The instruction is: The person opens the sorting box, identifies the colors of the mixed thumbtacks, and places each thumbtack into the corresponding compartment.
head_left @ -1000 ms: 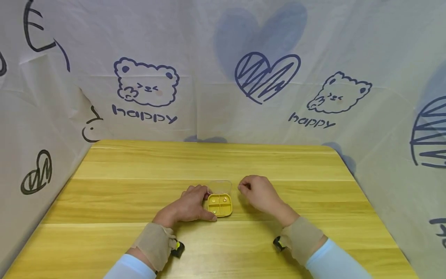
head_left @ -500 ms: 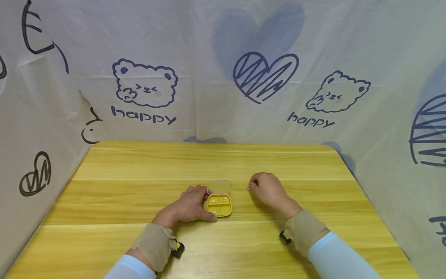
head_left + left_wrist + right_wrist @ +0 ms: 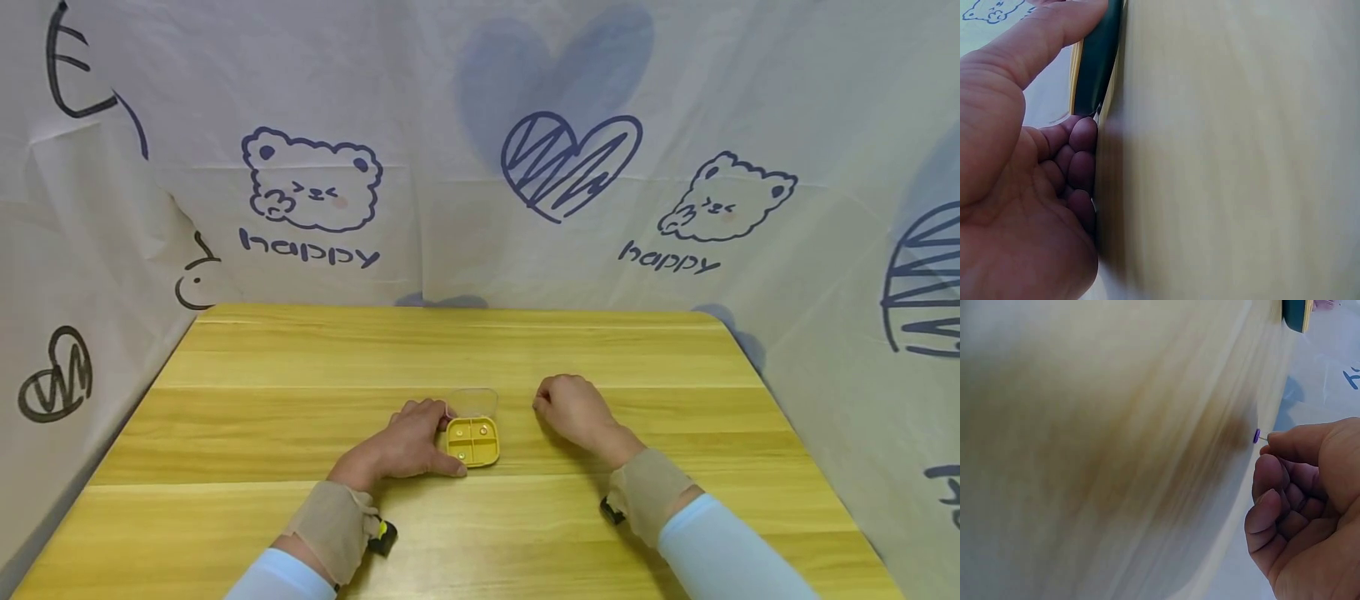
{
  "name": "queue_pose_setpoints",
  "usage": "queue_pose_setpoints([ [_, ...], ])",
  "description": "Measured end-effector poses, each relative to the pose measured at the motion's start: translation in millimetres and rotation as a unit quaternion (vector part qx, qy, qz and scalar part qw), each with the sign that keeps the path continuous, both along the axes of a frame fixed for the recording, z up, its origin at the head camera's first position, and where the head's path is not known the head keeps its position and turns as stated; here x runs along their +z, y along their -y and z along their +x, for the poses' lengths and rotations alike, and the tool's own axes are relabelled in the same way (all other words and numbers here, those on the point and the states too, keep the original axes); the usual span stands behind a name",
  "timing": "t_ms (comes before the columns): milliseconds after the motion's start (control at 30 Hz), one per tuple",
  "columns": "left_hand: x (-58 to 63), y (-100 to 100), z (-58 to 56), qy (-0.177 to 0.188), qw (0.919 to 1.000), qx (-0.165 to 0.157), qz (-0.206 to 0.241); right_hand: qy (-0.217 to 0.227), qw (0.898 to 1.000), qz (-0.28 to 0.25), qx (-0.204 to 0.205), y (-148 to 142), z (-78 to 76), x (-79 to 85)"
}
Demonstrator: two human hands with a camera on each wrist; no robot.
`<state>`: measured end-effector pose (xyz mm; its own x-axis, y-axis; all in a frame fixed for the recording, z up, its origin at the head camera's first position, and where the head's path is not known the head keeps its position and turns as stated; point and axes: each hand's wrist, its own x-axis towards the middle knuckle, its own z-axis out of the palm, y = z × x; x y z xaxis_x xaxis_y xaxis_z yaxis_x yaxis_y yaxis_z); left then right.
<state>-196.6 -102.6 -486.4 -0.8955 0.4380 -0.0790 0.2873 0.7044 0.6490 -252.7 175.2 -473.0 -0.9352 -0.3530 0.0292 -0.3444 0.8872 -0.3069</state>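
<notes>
My left hand (image 3: 408, 440) holds a small yellow pill box (image 3: 498, 443) at its left side, with the thumb at the near corner and the fingers behind. Four-part dividers split the box, and its clear lid (image 3: 474, 402) stands raised at the back. Tiny shiny pieces (image 3: 483, 431) lie in three of the compartments. To the right of the box, my right hand (image 3: 576, 410) pinches a thin pin with a small purple head, like a stud (image 3: 1256, 435), between thumb and forefinger. In the left wrist view the box's dark green side (image 3: 1099, 62) shows beneath the thumb.
Both hands are over a light wooden table (image 3: 300, 350). A white cloth (image 3: 450, 208) with bear and heart drawings hangs behind it and at both sides. A small black camera (image 3: 382, 537) is strapped at the left wrist, and another (image 3: 612, 510) at the right.
My right hand has moved right, away from the box, then shifted only slightly in the last half second. My left hand and the box have stayed in place.
</notes>
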Motion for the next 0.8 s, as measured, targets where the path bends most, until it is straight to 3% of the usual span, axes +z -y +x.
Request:
queue_pose_setpoints([
  [467, 0.8, -1.3, 0.3, -0.002, 1.0, -0.002, -0.007, -0.014, 1.0, 0.002, 0.002, -0.6, 1.2, 1.9],
  [800, 0.3, -0.5, 0.4, 0.002, 1.0, -0.001, -0.004, 0.008, 0.996, -0.084, -0.026, -4.6, 8.1, 12.5],
])
